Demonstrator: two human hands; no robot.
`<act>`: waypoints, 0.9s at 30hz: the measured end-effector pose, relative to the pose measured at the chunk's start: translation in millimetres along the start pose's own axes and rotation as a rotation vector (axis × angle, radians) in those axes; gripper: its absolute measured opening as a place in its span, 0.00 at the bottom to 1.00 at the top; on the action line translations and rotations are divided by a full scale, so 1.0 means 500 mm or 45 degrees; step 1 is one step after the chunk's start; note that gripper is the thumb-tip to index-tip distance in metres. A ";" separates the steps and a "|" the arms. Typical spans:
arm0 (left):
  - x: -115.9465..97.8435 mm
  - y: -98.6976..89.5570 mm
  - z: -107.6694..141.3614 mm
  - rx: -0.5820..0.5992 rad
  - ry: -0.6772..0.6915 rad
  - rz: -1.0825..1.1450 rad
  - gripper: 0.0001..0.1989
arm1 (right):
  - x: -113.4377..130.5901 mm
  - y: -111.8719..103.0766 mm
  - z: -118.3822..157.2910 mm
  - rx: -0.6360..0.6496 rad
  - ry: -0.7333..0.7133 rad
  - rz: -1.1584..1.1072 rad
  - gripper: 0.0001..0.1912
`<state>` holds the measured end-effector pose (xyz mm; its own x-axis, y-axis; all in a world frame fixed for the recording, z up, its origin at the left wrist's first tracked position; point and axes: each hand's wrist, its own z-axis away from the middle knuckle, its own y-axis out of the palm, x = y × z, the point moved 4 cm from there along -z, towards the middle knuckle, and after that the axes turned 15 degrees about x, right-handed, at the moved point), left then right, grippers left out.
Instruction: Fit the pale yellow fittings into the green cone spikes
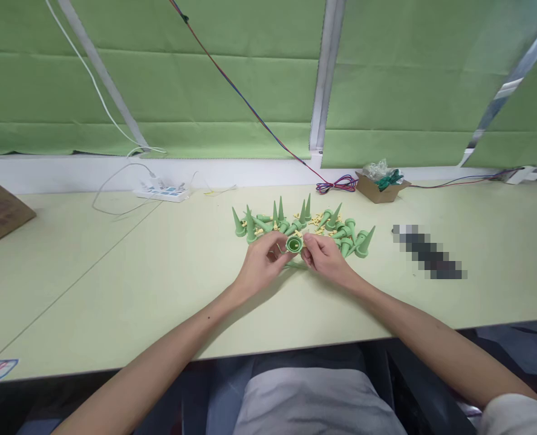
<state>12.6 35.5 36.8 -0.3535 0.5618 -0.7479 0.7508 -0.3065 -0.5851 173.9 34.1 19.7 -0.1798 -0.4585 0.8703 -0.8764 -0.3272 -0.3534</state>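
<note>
My left hand (266,257) grips a green plastic cone-shaped spike (294,244), its round open end turned up toward me. My right hand (325,256) is closed at the right side of that open end, thumb and finger pinched together. A small yellow piece seems to sit between those fingertips, though most of it is hidden. Just beyond both hands lies a pile of similar green spikes (364,244), some standing point up and others on their sides. Small yellow plastic pieces (318,222) are scattered among them.
A small cardboard box (380,191) with plastic bags stands at the back, beside a bundled red-and-blue cable (336,184). A white power strip (162,191) lies at back left. A brown paper bag (2,211) is at far left, and a pixelated dark object (432,254) at right.
</note>
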 end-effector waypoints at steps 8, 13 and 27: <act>0.023 0.012 -0.010 0.214 -0.236 0.590 0.22 | 0.006 -0.008 -0.001 -0.003 -0.042 0.047 0.26; 0.024 0.026 -0.010 0.340 -0.370 0.946 0.29 | 0.005 -0.003 -0.001 0.074 -0.031 0.131 0.25; 0.000 0.012 -0.001 0.405 -0.166 0.453 0.18 | 0.000 0.003 0.003 0.103 -0.043 0.193 0.24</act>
<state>17.4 33.9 33.5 -0.1888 0.2850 -0.9397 0.6372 -0.6926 -0.3381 173.5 32.4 18.5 -0.2910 -0.5349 0.7932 -0.8013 -0.3167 -0.5075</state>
